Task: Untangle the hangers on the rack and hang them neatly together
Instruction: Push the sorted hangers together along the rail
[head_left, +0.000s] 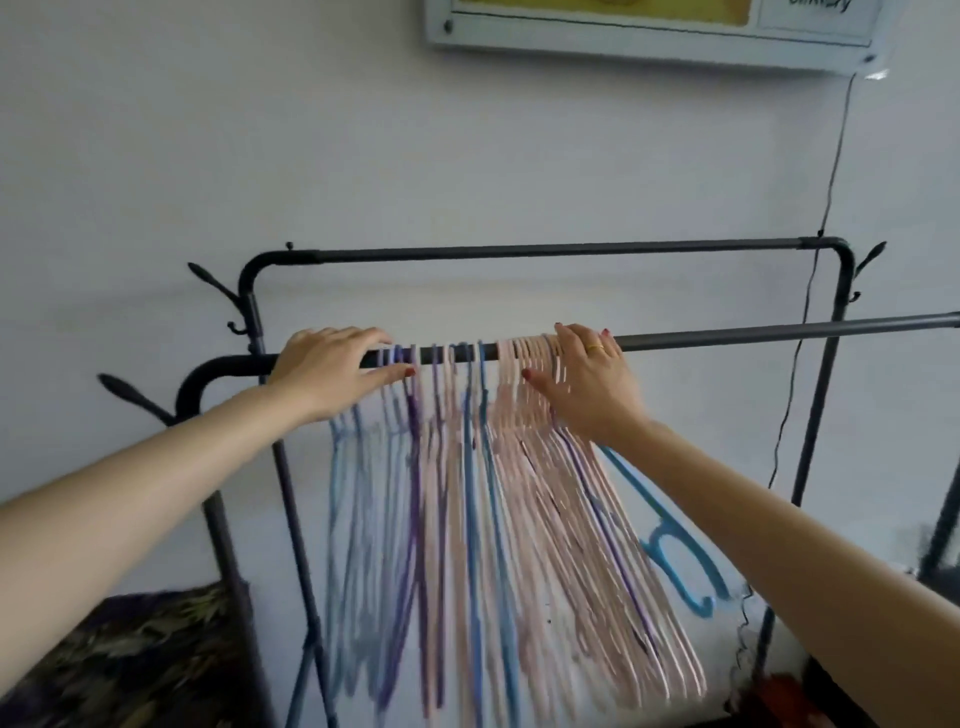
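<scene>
hangers (483, 467) on rail | between left hand (332, 374) and right hand (587, 384)

A dark metal clothes rack (727, 338) stands against a pale wall, with two horizontal rails, one nearer and one farther back. The far rail (545, 251) carries nothing. On the near rail, a row of thin hangers (498, 493) in pink, blue and purple hangs from its left end to about the middle, blurred. The right stretch of the near rail is bare.
</scene>
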